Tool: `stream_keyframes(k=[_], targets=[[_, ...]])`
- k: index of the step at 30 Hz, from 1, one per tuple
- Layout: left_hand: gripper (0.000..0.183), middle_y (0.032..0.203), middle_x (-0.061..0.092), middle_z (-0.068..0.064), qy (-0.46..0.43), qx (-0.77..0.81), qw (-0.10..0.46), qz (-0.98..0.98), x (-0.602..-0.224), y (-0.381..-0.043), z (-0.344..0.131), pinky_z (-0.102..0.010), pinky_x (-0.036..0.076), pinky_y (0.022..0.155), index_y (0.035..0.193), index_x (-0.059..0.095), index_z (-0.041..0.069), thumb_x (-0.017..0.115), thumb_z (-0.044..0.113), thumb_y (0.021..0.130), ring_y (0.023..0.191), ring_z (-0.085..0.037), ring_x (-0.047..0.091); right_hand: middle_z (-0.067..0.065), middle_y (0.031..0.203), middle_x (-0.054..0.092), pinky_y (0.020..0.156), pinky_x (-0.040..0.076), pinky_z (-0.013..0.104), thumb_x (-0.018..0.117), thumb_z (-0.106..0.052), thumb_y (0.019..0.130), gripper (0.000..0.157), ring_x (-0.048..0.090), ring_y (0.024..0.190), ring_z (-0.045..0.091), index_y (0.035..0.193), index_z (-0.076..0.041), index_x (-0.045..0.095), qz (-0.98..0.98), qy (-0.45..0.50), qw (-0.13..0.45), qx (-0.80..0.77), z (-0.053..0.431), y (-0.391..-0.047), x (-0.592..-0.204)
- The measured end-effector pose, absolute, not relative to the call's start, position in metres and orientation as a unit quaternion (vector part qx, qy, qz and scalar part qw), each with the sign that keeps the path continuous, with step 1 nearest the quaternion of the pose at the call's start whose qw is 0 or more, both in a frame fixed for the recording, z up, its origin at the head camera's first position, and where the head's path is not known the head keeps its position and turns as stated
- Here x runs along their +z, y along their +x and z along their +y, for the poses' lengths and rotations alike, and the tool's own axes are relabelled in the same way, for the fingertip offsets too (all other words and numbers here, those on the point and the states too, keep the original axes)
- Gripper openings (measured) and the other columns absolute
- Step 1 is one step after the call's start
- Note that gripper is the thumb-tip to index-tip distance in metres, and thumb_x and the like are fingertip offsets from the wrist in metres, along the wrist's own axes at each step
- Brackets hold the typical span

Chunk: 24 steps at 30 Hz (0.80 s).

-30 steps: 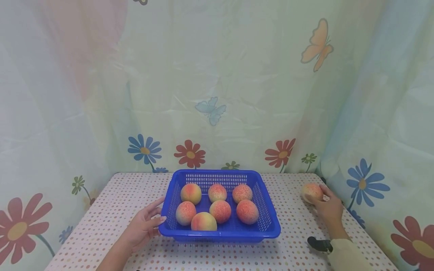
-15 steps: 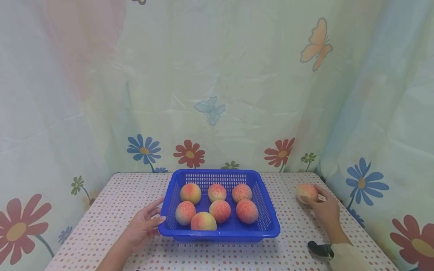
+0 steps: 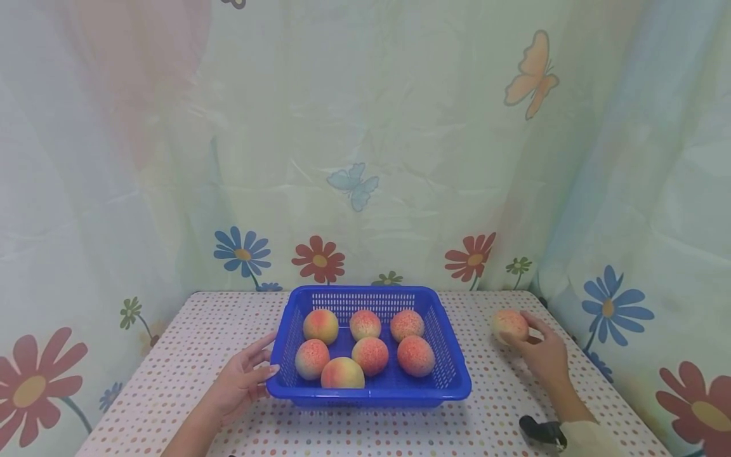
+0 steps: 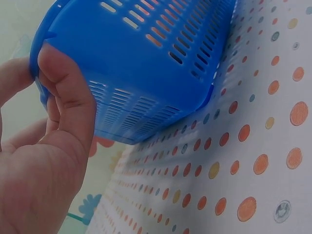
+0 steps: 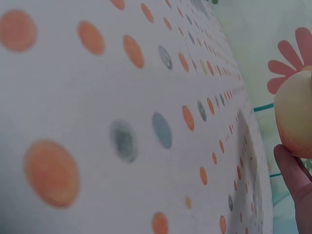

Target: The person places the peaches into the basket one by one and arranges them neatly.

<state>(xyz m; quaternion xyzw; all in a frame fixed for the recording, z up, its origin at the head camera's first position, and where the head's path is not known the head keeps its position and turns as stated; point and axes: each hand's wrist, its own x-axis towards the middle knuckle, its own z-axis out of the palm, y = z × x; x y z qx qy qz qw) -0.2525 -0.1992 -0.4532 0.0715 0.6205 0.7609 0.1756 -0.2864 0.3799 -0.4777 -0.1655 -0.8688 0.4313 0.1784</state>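
At the right side of the table, my right hand (image 3: 545,355) grips a pale yellow and pink peach (image 3: 509,326) between thumb and fingers. The right wrist view catches that peach (image 5: 296,114) at its edge, apart from the tabletop, with one finger (image 5: 290,168) against its underside. My left hand (image 3: 237,384) holds the left rim of a blue plastic basket (image 3: 371,395). Seen from the left wrist, the thumb and fingers (image 4: 63,92) pinch the basket's rim. Several red and yellow peaches (image 3: 371,357) lie inside the basket, spaced apart.
The table wears a white cloth (image 3: 485,406) with coloured dots. Behind and beside it hangs a curtain (image 3: 400,209) printed with flowers and butterflies. A black strap-like piece (image 3: 539,430) sits at the right wrist, by a pale sleeve (image 3: 588,439).
My right hand and its peach have moved left, a little nearer the basket. The left hand, the basket and the peaches in it have kept their places.
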Motion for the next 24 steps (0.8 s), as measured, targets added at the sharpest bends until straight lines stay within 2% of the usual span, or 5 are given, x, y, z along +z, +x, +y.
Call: stream_keyframes(k=[4, 9, 12, 20, 24], targets=[[0.068, 0.120, 0.051, -0.016, 0.073, 0.762, 0.174, 0.620, -0.454, -0.253, -0.200, -0.038, 0.057, 0.078, 0.149, 0.024, 0.022, 0.059, 0.009, 0.091, 0.093, -0.023, 0.066, 0.016, 0.150, 0.033, 0.079, 0.050, 0.039, 0.068, -0.057, 0.077, 0.088, 0.049, 0.119, 0.038, 0.147, -0.018, 0.032, -0.872, -0.152, 0.183, 0.428, 0.375, -0.283, -0.475], [0.068, 0.122, 0.050, -0.017, 0.078, 0.761, 0.174, 0.620, -0.454, -0.253, -0.200, -0.038, 0.057, 0.078, 0.149, 0.023, 0.022, 0.058, 0.009, 0.092, 0.094, -0.023, 0.065, 0.014, 0.149, 0.035, 0.070, 0.047, 0.017, 0.069, -0.055, 0.076, 0.084, 0.050, 0.118, 0.037, 0.145, -0.020, 0.036, -0.872, -0.132, 0.184, 0.433, 0.368, -0.279, -0.470], [0.068, 0.122, 0.050, -0.017, 0.080, 0.761, 0.175, 0.619, -0.454, -0.253, -0.200, -0.038, 0.057, 0.078, 0.149, 0.023, 0.022, 0.058, 0.009, 0.092, 0.095, -0.023, 0.065, 0.016, 0.145, 0.038, 0.067, 0.048, 0.014, 0.070, -0.054, 0.076, 0.084, 0.051, 0.118, 0.039, 0.145, -0.019, 0.037, -0.872, -0.115, 0.184, 0.438, 0.364, -0.277, -0.466], [0.068, 0.120, 0.051, -0.016, 0.081, 0.763, 0.175, 0.618, -0.454, -0.253, -0.200, -0.036, 0.057, 0.076, 0.149, 0.023, 0.022, 0.058, 0.009, 0.092, 0.091, -0.021, 0.066, 0.018, 0.143, 0.041, 0.080, 0.056, 0.043, 0.070, -0.049, 0.079, 0.077, 0.052, 0.116, 0.042, 0.143, -0.017, 0.040, -0.877, -0.075, 0.188, 0.436, 0.351, -0.269, -0.456], [0.068, 0.118, 0.051, -0.014, 0.076, 0.762, 0.173, 0.620, -0.453, -0.252, -0.199, -0.035, 0.057, 0.075, 0.149, 0.023, 0.022, 0.058, 0.009, 0.092, 0.090, -0.020, 0.066, 0.017, 0.142, 0.042, 0.079, 0.057, 0.040, 0.070, -0.049, 0.079, 0.076, 0.053, 0.116, 0.042, 0.142, -0.017, 0.041, -0.876, -0.065, 0.186, 0.441, 0.347, -0.266, -0.452]])
